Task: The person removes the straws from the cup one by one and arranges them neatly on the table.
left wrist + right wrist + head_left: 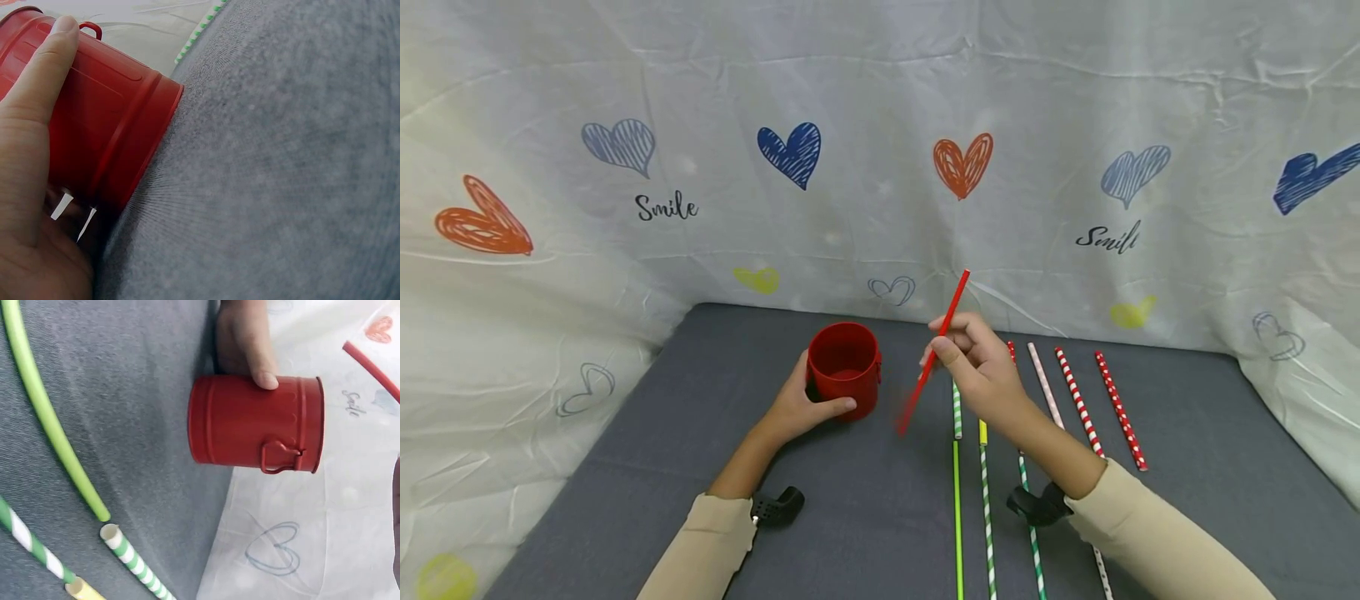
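Note:
A red metal tin (844, 367) (100, 119) (256, 424) stands upright on the grey table (865, 508). My left hand (801, 407) (31, 156) (245, 344) wraps round its left side, thumb across the front. My right hand (981, 367) pinches a plain red straw (934, 353) (370, 361), lifted and tilted, its lower end blurred just right of the tin. Several straws lie in a row under and right of that hand: a plain green one (957, 517) (50, 419), green-striped ones (987, 517) (134, 562), a pale one (1045, 383) and red-striped ones (1078, 402).
A white cloth printed with hearts and "Smile" (880, 150) rises behind and beside the table. Black wrist mounts (778, 505) sit on both forearms. Bare grey surface lies in front of the tin.

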`<action>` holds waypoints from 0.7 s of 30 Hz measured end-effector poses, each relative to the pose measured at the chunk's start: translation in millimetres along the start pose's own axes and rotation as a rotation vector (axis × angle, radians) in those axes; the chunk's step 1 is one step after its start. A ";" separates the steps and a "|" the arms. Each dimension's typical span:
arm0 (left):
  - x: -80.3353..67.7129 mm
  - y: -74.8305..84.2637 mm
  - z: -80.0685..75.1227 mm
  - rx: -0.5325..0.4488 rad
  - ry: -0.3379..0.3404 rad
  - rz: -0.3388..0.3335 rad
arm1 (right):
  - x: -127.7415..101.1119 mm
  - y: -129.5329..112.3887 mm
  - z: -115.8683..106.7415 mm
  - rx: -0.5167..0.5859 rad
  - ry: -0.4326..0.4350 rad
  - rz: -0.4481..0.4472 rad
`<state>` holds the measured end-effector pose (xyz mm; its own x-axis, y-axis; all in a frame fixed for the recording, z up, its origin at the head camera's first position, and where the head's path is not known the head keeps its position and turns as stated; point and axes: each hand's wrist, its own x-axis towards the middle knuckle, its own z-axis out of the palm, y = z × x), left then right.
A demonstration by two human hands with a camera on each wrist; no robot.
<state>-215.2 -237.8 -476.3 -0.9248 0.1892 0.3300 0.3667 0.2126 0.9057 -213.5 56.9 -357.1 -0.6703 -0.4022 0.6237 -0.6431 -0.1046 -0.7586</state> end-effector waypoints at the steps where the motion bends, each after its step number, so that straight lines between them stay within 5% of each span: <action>1: -0.2 0.8 0.1 -0.002 0.001 -0.005 | -1.9 -0.5 0.0 0.003 -0.007 0.021; 9: -2.9 16.4 1.7 0.006 -0.008 -0.007 | -17.0 -4.3 2.0 -0.031 -0.101 0.135; 21: -2.0 2.8 0.0 0.013 -0.003 -0.029 | -45.5 -7.7 -14.6 -0.159 -0.155 0.071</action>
<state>-212.4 -237.6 -474.4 -0.9348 0.1854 0.3029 0.3410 0.2300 0.9115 -183.5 89.2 -376.9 -0.6589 -0.5393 0.5244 -0.6550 0.0686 -0.7525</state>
